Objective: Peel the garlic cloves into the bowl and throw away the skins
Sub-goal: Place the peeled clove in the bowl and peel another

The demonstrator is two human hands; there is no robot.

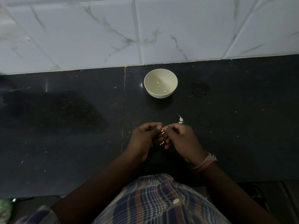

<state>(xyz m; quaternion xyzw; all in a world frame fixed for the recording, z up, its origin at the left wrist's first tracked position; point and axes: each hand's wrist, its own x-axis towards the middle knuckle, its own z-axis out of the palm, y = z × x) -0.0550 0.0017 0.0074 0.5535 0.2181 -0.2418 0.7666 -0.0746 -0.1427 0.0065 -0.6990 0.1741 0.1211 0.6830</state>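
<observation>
Your left hand and right hand both pinch one garlic clove, held low over the worktop so skins fall clear of the bowl.

You are looking down at a dark, speckled stone counter built from slabs, with a thin seam running front to back just left of centre. Behind it the wall is covered in large white tiles with grey marble veining, split by narrow grout lines. The light is dim, and a faint sheen shows on the left slab. Below the counter's front edge you see a strip of darker floor, blurred.
</observation>
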